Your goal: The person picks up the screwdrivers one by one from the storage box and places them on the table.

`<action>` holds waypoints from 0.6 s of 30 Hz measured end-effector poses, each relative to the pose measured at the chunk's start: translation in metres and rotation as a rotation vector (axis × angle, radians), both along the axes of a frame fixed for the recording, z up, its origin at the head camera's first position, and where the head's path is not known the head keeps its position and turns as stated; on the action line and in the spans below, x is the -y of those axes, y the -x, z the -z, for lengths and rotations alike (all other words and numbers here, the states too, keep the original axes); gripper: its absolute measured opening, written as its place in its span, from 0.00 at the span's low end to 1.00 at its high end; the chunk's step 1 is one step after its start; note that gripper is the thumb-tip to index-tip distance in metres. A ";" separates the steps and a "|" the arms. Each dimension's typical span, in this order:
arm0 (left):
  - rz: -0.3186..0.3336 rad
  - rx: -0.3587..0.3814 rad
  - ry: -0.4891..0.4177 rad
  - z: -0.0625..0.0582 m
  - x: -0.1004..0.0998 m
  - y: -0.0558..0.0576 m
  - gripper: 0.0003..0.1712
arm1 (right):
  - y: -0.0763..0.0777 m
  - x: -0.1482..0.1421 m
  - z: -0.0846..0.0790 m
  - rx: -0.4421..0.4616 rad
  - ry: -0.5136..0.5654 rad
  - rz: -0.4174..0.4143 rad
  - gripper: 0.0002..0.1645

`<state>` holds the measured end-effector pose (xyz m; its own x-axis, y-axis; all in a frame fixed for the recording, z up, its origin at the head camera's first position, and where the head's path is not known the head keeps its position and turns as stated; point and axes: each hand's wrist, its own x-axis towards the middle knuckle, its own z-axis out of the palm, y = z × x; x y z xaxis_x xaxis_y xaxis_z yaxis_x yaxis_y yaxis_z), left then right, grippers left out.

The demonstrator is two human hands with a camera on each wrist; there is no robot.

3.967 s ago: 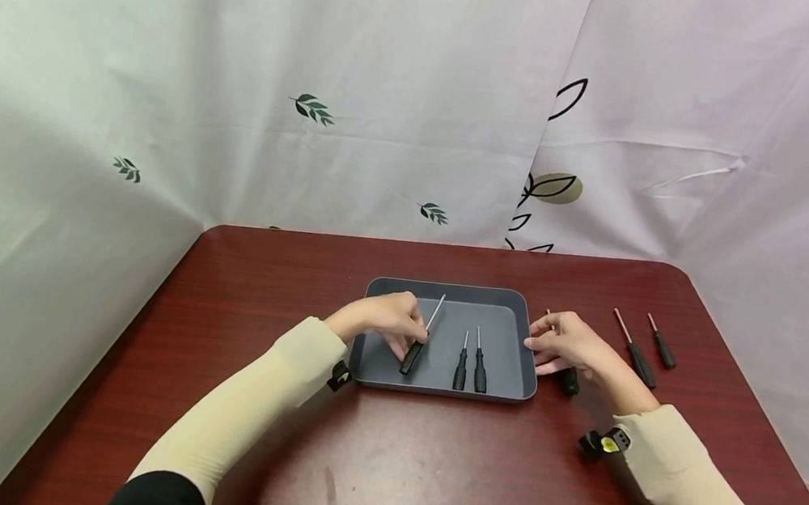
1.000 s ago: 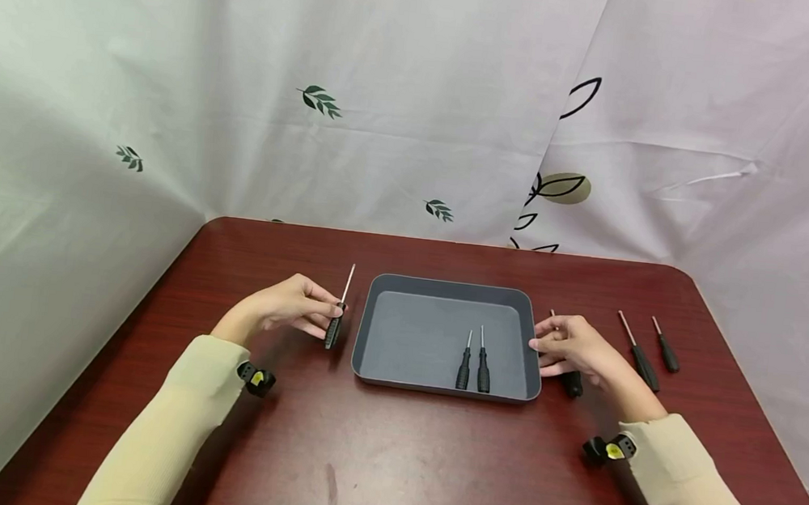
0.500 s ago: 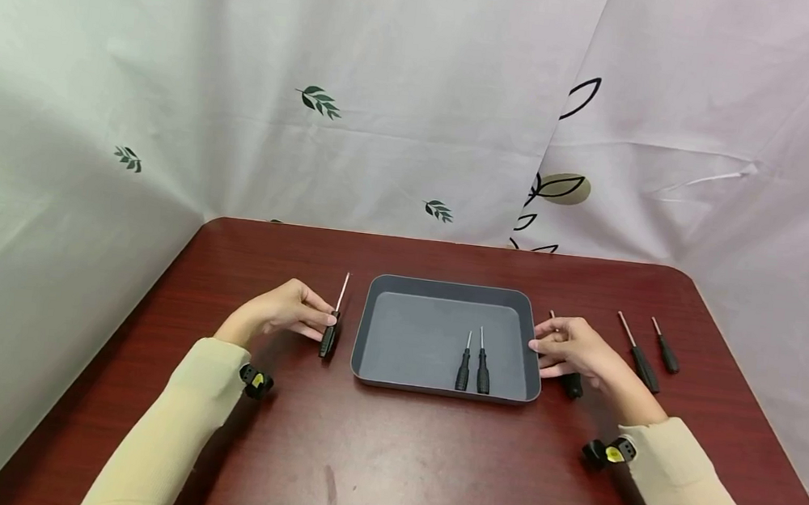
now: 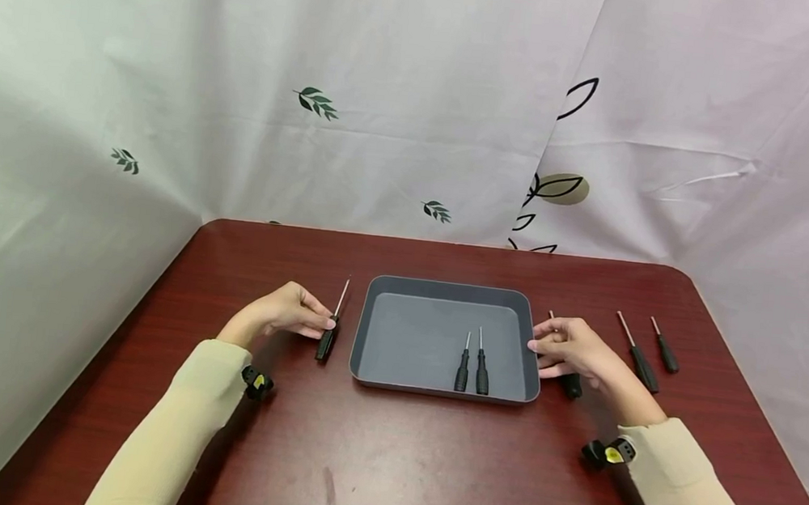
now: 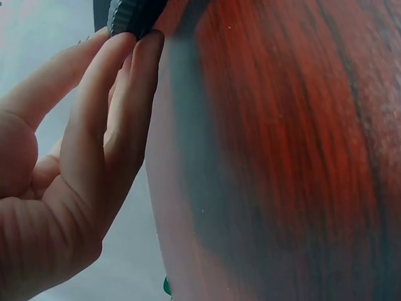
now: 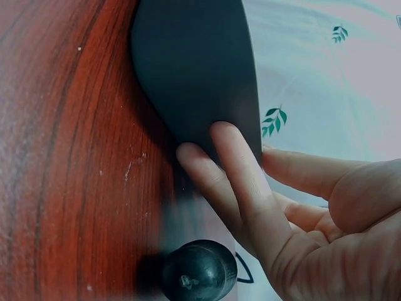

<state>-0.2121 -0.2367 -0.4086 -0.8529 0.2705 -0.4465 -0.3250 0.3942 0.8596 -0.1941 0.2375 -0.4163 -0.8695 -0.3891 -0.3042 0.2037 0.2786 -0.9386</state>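
Observation:
Left of the tray, my left hand [image 4: 285, 310] pinches a screwdriver [image 4: 326, 340] by its black handle, shaft pointing away from me. The left wrist view shows the fingertips on the ribbed handle [image 5: 128, 15], only part of which is in frame. At its right side, the grey rectangular tray [image 4: 403, 342] is held by my right hand [image 4: 571, 350], with fingers against the outer wall [image 6: 194, 75] and the thumb at the rim. Two small black-handled screwdrivers [image 4: 462, 372] lie side by side in the tray's right half. Behind my right hand, another screwdriver [image 4: 570, 385] is partly hidden.
Farther right on the dark red wooden table [image 4: 384, 462] lie a longer screwdriver [image 4: 644, 367] and a shorter screwdriver [image 4: 667, 353]. White curtains [image 4: 392, 80] with leaf prints close off the table's back and sides.
Over the four seconds, my left hand has carried the screwdriver out of the tray to its left, then lowered it towards the table. My right hand has stayed at the tray's edge.

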 end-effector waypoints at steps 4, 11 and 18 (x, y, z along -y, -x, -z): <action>-0.002 0.000 0.007 0.003 0.001 0.000 0.17 | 0.000 0.001 0.000 0.001 0.002 -0.004 0.29; -0.015 -0.014 0.027 0.006 0.001 0.000 0.17 | 0.000 0.001 0.001 -0.002 0.009 -0.006 0.28; -0.034 -0.017 0.057 0.006 -0.004 0.001 0.16 | 0.000 0.000 0.001 -0.003 0.004 -0.005 0.28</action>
